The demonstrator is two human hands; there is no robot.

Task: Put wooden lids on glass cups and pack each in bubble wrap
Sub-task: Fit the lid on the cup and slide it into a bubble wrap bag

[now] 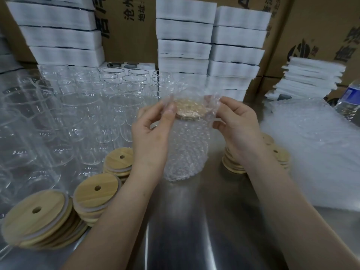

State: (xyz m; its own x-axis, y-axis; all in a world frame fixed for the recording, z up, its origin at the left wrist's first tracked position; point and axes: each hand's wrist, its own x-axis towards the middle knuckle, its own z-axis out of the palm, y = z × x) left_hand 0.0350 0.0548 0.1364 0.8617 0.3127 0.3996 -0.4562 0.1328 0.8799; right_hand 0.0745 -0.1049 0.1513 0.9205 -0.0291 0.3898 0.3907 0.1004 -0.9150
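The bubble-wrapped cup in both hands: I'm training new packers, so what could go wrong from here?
1. The bubble wrap is still open above the wooden lid; the cup might slide out if tipped.
2. The left hand and right hand pinch only the wrap's top edge, so grip may slip.
3. Crowded bare glass cups stand close left; an elbow could knock them.

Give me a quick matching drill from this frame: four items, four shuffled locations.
Items:
1. wrapped cup
2. bare glass cups
3. loose bubble wrap pile
4. foam sheet stacks

Locations:
A. back of the table, against the cardboard boxes
B. right side of the table
C. centre, held at its top by the left hand and right hand
D. left side, standing in rows

Pairs: 1-C, 2-D, 3-B, 4-A
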